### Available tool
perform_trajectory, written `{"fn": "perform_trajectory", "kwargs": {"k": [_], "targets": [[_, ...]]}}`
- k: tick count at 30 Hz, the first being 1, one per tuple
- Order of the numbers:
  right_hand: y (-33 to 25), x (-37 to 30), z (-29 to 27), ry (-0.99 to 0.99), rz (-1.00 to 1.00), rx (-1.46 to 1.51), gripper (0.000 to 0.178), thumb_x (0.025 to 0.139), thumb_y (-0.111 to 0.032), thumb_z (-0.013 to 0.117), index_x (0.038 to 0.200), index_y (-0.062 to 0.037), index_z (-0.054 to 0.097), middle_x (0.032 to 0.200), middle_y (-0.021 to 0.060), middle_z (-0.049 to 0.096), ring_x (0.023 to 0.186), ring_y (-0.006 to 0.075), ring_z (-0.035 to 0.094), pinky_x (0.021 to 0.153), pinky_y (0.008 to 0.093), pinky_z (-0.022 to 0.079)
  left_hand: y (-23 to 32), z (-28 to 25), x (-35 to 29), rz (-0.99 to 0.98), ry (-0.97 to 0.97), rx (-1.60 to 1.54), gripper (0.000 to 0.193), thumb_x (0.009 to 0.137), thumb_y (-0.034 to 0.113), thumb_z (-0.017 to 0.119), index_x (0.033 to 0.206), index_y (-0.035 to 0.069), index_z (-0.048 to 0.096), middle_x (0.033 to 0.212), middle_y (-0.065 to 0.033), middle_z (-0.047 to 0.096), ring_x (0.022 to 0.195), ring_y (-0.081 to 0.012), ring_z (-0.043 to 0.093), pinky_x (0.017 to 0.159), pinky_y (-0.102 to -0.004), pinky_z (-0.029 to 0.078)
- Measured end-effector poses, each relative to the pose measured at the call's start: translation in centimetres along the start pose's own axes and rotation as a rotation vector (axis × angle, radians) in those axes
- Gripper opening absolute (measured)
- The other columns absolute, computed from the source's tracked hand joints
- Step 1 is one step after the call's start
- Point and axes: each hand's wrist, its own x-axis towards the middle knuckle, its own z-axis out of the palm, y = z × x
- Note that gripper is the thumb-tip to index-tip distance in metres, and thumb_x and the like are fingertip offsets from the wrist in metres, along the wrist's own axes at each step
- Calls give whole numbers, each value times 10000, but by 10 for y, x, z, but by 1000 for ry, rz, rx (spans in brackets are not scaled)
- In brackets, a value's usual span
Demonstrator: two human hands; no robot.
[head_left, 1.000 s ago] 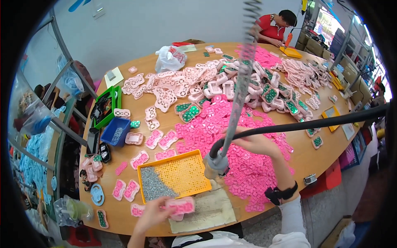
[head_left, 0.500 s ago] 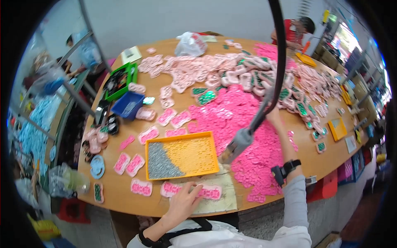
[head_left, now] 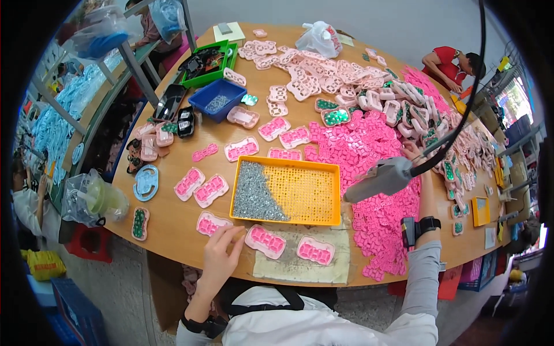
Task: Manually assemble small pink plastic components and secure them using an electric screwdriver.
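My left hand [head_left: 222,249] is at the table's front, its fingers apart. It is beside a pale pink casing with a bright pink insert [head_left: 213,223]; whether a fingertip touches it, I cannot tell. Two similar casings, one tilted [head_left: 265,241] and one farther right [head_left: 315,250], lie on a worn pale mat [head_left: 300,273]. My right hand [head_left: 411,151] reaches far forward at the edge of a heap of bright pink plastic pieces [head_left: 378,230]. Its fingers are partly hidden near casings with green boards. A grey hand-held power tool [head_left: 384,177] hangs from a black cable, left of my right forearm.
A yellow tray [head_left: 287,221] holds small grey metal parts. Behind it stand a blue bin [head_left: 218,99] and a green crate [head_left: 211,63]. Pale pink frames [head_left: 323,72] cover the far table. A person in red [head_left: 447,66] sits at the far right.
The view has swung, shifting the table in the picture. My left hand has moved left, off the casings on the mat. My right arm still reaches forward.
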Motion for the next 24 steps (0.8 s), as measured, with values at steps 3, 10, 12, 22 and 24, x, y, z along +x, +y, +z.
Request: {"fn": "perform_trajectory", "kwargs": {"k": [3, 10, 12, 22, 24], "targets": [[0, -4, -5, -30, -11, 7, 435, 793, -140, 699, 1181, -38, 532, 1012, 50, 566, 854, 123, 534, 725, 267, 470, 0, 1, 0, 268, -70, 143, 345, 745, 51, 701, 1083, 38, 630, 1045, -106, 604, 971, -296, 572, 828, -370, 475], [-4, -1, -8, -39, -11, 30, 482, 807, -173, 698, 1231, -40, 512, 1029, 52, 571, 851, 124, 537, 710, 264, 468, 20, 47, 10, 579, -425, 223, 581, 726, 187, 730, 1265, 91, 535, 1234, -100, 531, 1157, -293, 475, 958, -415, 384], [-6, 11, 22, -66, -32, 77, 495, 811, -182, 698, 1245, -40, 507, 1034, 52, 572, 850, 124, 538, 706, 264, 468, 32, 64, 14, 610, -458, 259, 614, 732, 209, 724, 1295, 100, 506, 1243, -101, 521, 1164, -291, 469, 966, -416, 375], [8, 20, -2, -13, 74, 19, 489, 838, -309, 692, 1223, -35, 568, 1005, 38, 591, 808, 123, 531, 628, 246, 431, 29, 92, 18, 640, -515, 257, 660, 732, 272, 732, 1319, 91, 489, 1196, -90, 551, 1124, -259, 495, 952, -393, 383], [-8, 9, -1, -22, 171, 31, 476, 838, -322, 693, 1203, -34, 587, 997, 35, 592, 806, 120, 529, 624, 243, 425, 29, 92, 19, 637, -509, 182, 672, 726, 272, 739, 1315, 68, 490, 1167, -98, 561, 1101, -268, 505, 932, -394, 390]]}}
